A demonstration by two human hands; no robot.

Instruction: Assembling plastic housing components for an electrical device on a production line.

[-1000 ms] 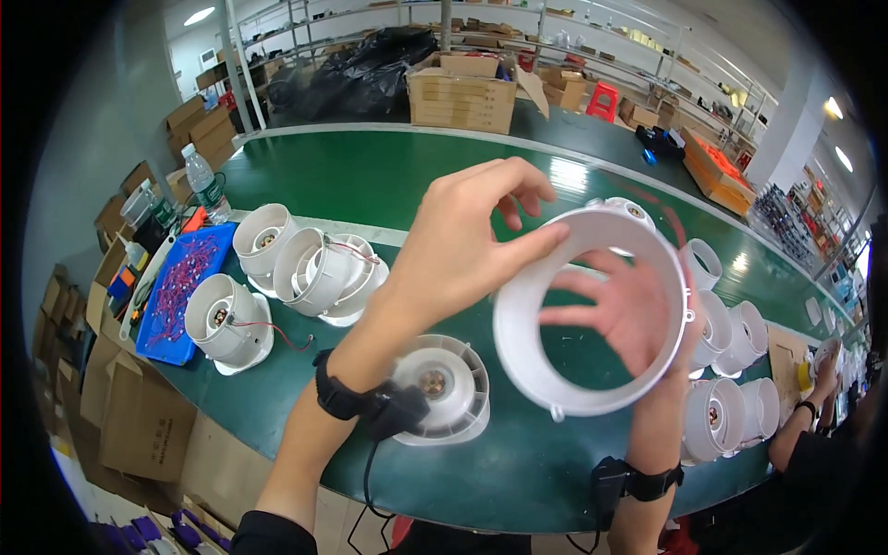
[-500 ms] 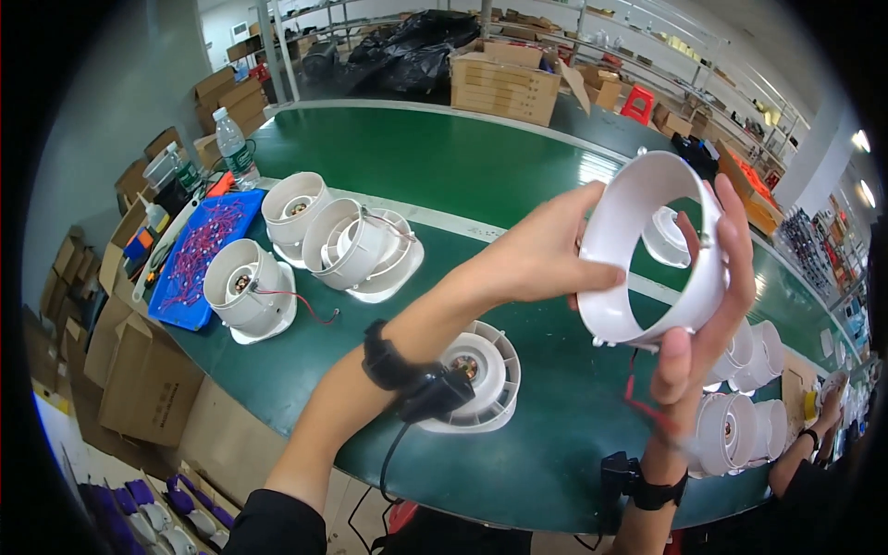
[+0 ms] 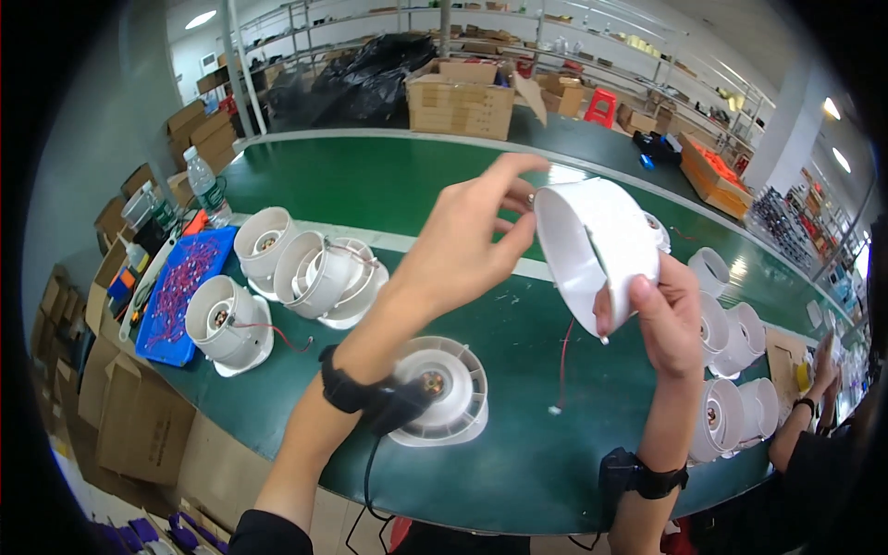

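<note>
Green table [image 3: 370, 185] carries finished-looking white fan housings on both sides; one open fan base [image 3: 442, 390] lies uncapped below, while both hands, left [image 3: 462, 242] and right [image 3: 668, 319], grip the white ring housing [image 3: 592, 250] above it, apparently not yet fitted.

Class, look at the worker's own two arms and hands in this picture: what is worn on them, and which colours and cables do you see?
Both forearms are bare. The left hand has a black wrist strap carrying a small black device, with a thin black cable hanging from it. The right hand has a similar black strap and device. No gloves. A dark sleeve shows at the left elbow.
</note>
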